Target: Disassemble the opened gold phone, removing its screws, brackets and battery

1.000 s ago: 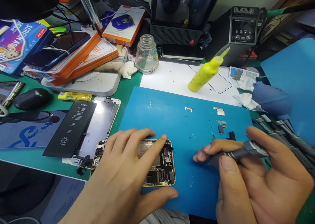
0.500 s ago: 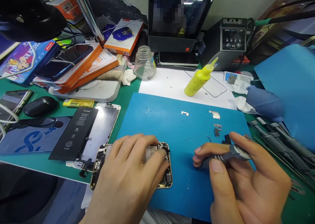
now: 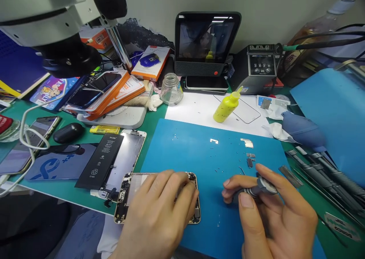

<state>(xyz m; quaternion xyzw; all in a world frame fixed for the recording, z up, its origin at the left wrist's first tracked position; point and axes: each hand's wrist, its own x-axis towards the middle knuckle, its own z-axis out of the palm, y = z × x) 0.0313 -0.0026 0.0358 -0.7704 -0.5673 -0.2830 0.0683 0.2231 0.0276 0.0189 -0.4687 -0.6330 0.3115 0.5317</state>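
Observation:
An opened phone point(image 3: 123, 206), its inner parts exposed, lies across the left edge of the blue mat point(image 3: 182, 149). My left hand point(image 3: 159, 209) rests over it, fingers bent and closed together at its right end; whatever they grip there is hidden. Over the mat's right side, my right hand point(image 3: 273, 213) holds a grey screwdriver point(image 3: 264, 186) between thumb and fingers, clear of the phone. Its tip is hidden behind the fingers. Beyond the hands, a small metal bracket point(image 3: 214, 141), a metal shield plate point(image 3: 247, 142) and several tiny screws lie on the mat.
Left of the phone are a black battery point(image 3: 98, 162), a detached screen point(image 3: 134, 149) and a black mouse point(image 3: 69, 133). A microscope point(image 3: 68, 42) overhangs the upper left. A yellow bottle point(image 3: 226, 108) and glass jar point(image 3: 171, 90) stand behind the mat; tweezers and tools point(image 3: 327, 179) lie right.
The camera view has tilted up, showing more of the microscope and display. My left fingers have closed further over the phone's right end. My right hand keeps its hold on the screwdriver.

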